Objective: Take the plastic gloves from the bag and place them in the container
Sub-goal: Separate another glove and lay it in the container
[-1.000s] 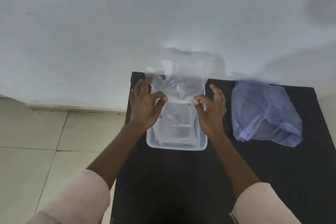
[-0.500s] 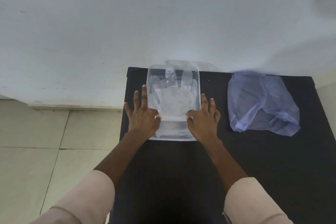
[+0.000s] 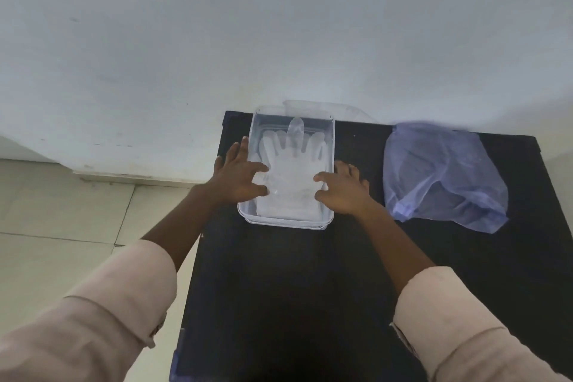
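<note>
A clear plastic container (image 3: 331,146) stands on a black table (image 3: 310,288) near its far left corner. Clear plastic gloves (image 3: 291,164) lie flat inside it, fingers pointing away from me. My left hand (image 3: 238,177) rests over the container's left rim, fingers spread, thumb and fingertips touching the gloves. My right hand (image 3: 344,191) sits at the right rim, its fingers curled onto the gloves' edge. A crumpled bluish translucent bag (image 3: 440,174) lies to the right of the container, apart from both hands.
A white wall rises just behind the table. Pale floor tiles (image 3: 62,226) show to the left, past the table's left edge. A clear lid-like piece (image 3: 341,108) leans behind the container against the wall.
A second ago both hands held a glove up above the container. It has been lowered and laid flat inside, and the hands now rest spread at the container's sides.
</note>
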